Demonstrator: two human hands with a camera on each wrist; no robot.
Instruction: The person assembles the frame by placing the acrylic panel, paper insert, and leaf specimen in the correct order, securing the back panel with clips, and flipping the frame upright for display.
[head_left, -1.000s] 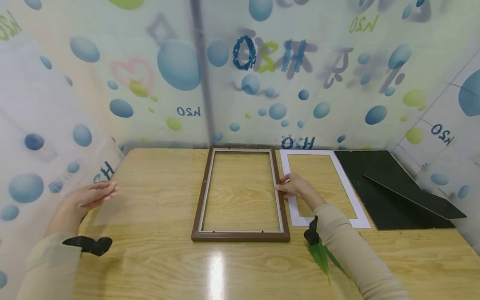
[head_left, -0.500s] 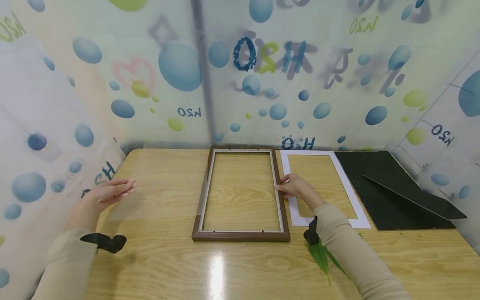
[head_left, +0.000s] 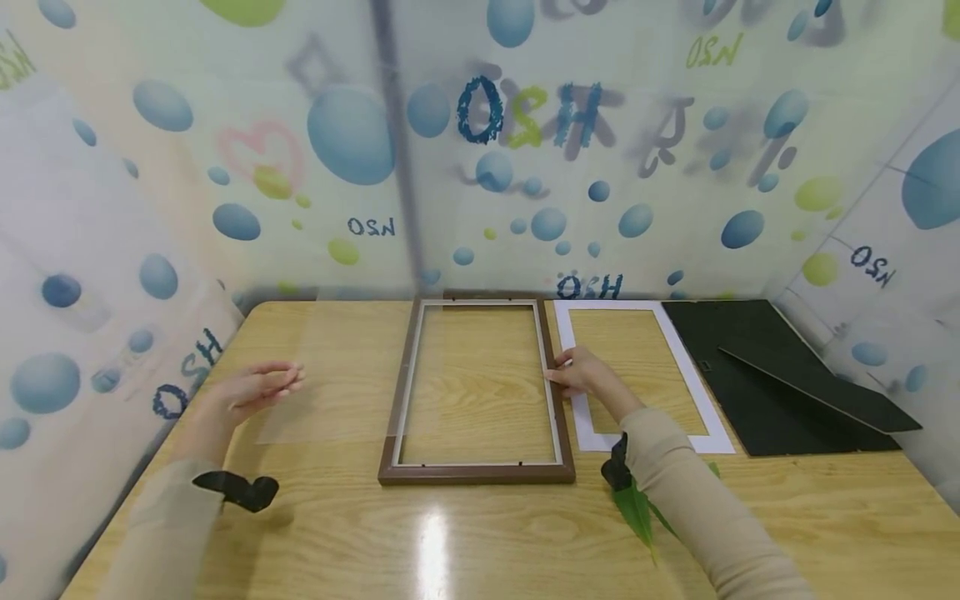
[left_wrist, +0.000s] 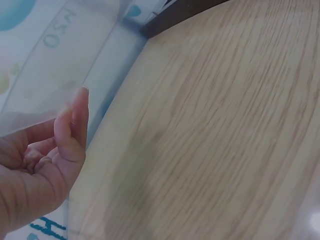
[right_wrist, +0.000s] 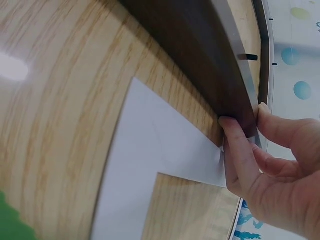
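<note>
A brown picture frame [head_left: 476, 475] lies on the wooden table, with bare wood showing through its opening. My right hand [head_left: 588, 379] grips its right side; in the right wrist view, thumb and fingers pinch the frame's side bar [right_wrist: 200, 55] from both faces. To the left, my left hand [head_left: 258, 390] pinches a clear, thin sheet [head_left: 352, 383] by its left edge. In the head view, the sheet's right part overlaps the left side of the frame. The left wrist view shows the transparent sheet [left_wrist: 50, 75] rising from between thumb and fingers, above the tabletop.
A white mat [head_left: 716, 425] with a rectangular cut-out lies right of the frame, partly behind my right hand. Beyond it is a black backing board [head_left: 757, 400] with its stand flap [head_left: 832, 385] raised. Green leaves [head_left: 636, 512] lie under the right forearm. A patterned curtain [head_left: 480, 208] borders the table's back.
My left hand has moved to the right with the clear sheet, whose far edge now overlaps the frame. My right hand keeps its hold on the frame's right side.
</note>
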